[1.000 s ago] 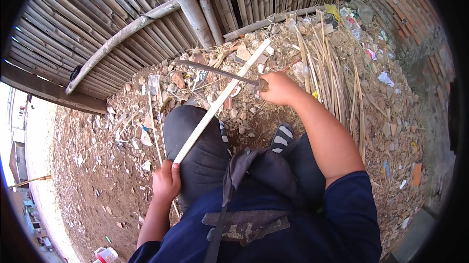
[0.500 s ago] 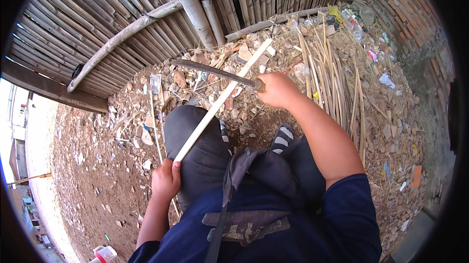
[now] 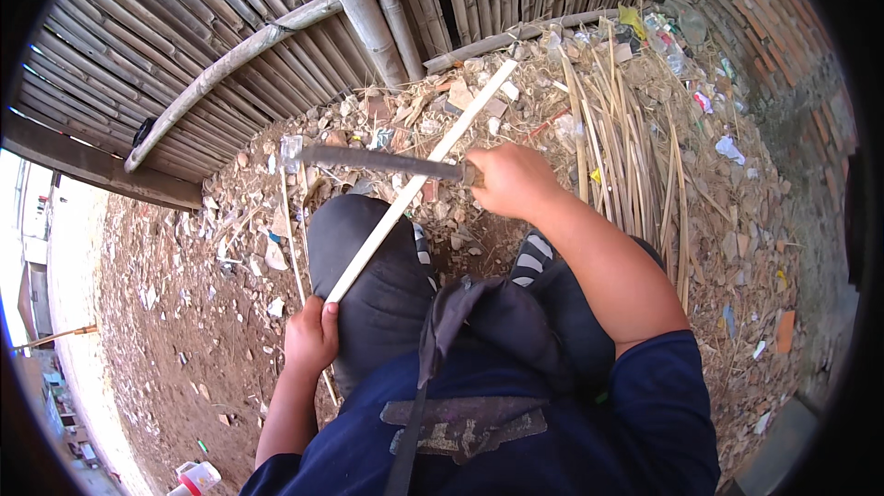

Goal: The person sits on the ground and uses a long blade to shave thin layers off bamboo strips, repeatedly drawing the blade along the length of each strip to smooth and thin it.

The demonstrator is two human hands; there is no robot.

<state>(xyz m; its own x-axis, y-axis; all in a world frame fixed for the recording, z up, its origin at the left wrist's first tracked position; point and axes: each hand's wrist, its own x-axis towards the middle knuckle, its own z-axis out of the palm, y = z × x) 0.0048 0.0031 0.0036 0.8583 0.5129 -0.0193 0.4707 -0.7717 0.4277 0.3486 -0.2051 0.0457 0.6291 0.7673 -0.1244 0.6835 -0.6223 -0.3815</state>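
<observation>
1. Upper left of the frame: slatted wall (image 3: 230, 45), grey-brown, crossed by a curved pole (image 3: 235, 72).
2. Lower left edge: white container (image 3: 198, 475) with a red band, lying on littered ground (image 3: 175, 339).
3. Left of centre: thin stick (image 3: 294, 243), on the ground beside the left knee (image 3: 354, 229).
4. Left hand (image 3: 311, 338), lower left of centre: closed, gripping the lower end of the pale strip (image 3: 382, 231), thumb along its edge.
5. Centre: the pale strip runs diagonally from the left hand, over the left knee, to the upper centre. Its far end is free.
6. Centre: long-bladed knife (image 3: 368, 159), dark blade directed left and crossing over the strip. Contact between blade and strip cannot be determined.
7. Right hand (image 3: 511, 181), just right of centre: closed, gripping the handle of the knife.
8. Upper right of centre: bundle of long, thin strips (image 3: 631, 151), laid lengthwise on the ground near the right forearm (image 3: 612, 252).
9. Upper right: brick wall (image 3: 769, 17), beside scattered litter (image 3: 727, 149).
</observation>
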